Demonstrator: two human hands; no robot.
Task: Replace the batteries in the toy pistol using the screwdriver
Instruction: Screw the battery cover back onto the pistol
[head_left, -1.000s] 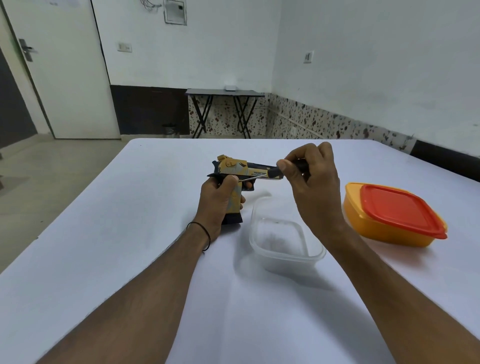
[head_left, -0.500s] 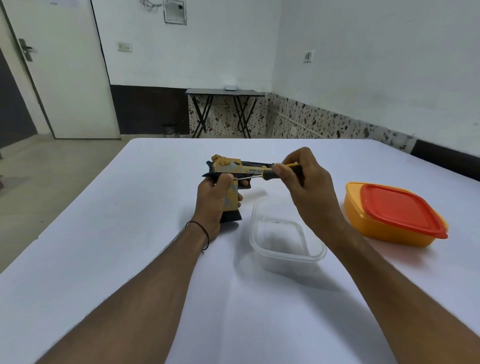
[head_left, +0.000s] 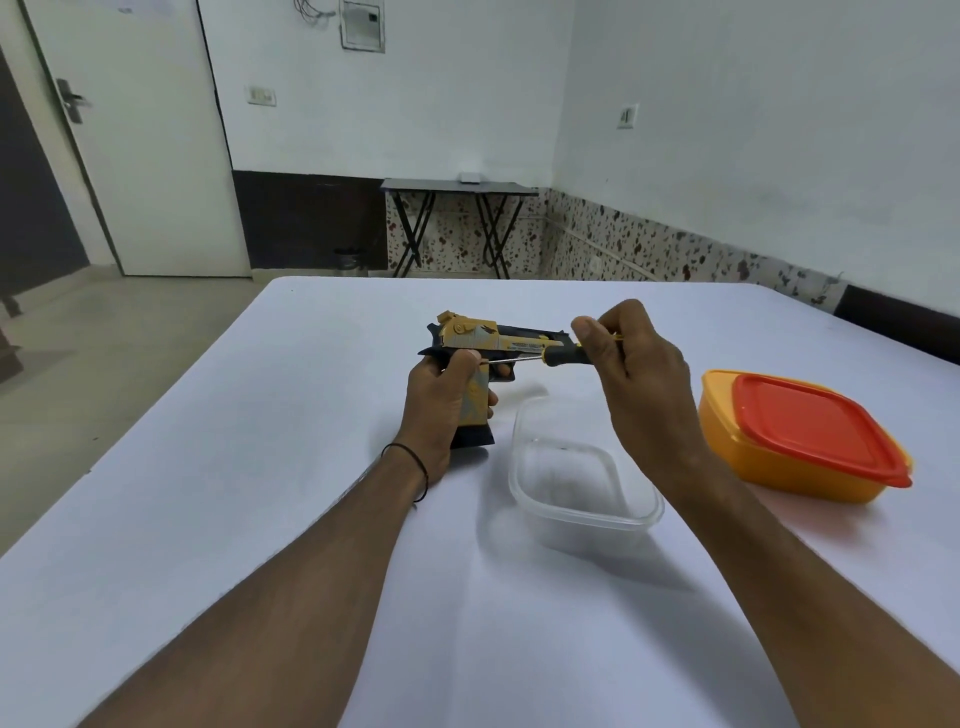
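A yellow and black toy pistol (head_left: 485, 340) stands upright with its grip base on the white table (head_left: 260, 467), barrel pointing right. My left hand (head_left: 441, 400) is wrapped around its grip. My right hand (head_left: 634, 364) pinches the black and yellow handle of a screwdriver (head_left: 550, 357). The thin metal shaft runs left, and its tip meets the pistol's side just above my left thumb. The screw itself is too small to see.
A clear, lidless plastic tub (head_left: 582, 483) sits just right of the pistol, below my right wrist. An orange tub with a red lid (head_left: 800, 436) stands at the right. A folding table (head_left: 457, 223) and a door (head_left: 135, 135) are far behind.
My right hand's fingers have shifted on the screwdriver handle, turning it, while the tip stays at the pistol's side. The pistol and my left hand have barely moved.
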